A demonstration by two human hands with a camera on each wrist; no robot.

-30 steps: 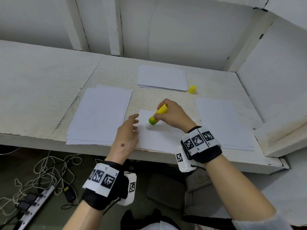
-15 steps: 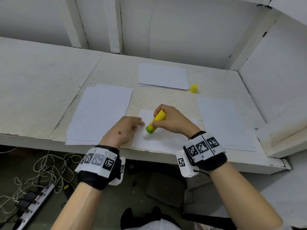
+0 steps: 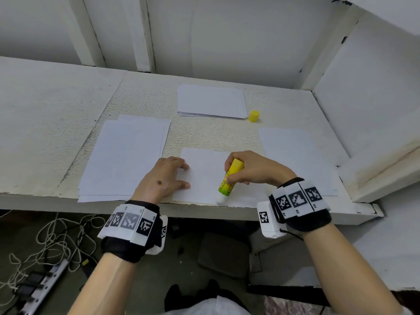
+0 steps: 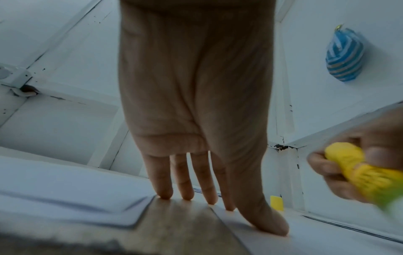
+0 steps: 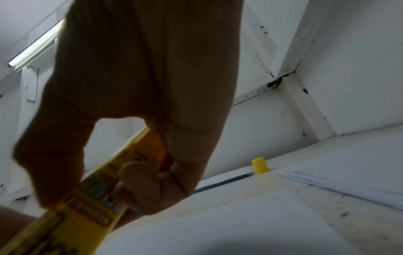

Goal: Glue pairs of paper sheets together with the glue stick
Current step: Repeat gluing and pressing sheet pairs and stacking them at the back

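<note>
**Glue going onto the centre sheet, near edge**

Step in hand: spreading glue. Right hand (image 3: 254, 169) has its fingers curled round the glue stick (image 3: 229, 179), which is tilted with the white tip down on the centre sheet (image 3: 202, 171), close to that sheet's near edge at the front lip of the surface (image 3: 56, 105). Left hand (image 3: 162, 178) lies flat on the sheet's left side, fingers straight and slightly spread, tips pressing the paper to pin it; the left wrist view confirms the tips and thumb are down on the paper.

Next move, as I judge it: finish the strokes over the sheet, keep the left hand pinning, then take a second sheet from a stack and lay it square on top. Risk: the sheet drags or creases with the stick if the pin slackens.

Farther out: left stack (image 3: 125, 155) just beside the left hand, right stack (image 3: 293, 151) beyond the right hand, far stack (image 3: 211, 101) at the back, yellow cap (image 3: 253, 116) standing just beside it, off the stick.

Versus the earlier frames: the stick tip has travelled from the sheet's upper left down toward its near edge and rightward; the left hand, raised with fingers loose a second ago, is now flat on the paper. Stacks and cap unchanged.
</note>
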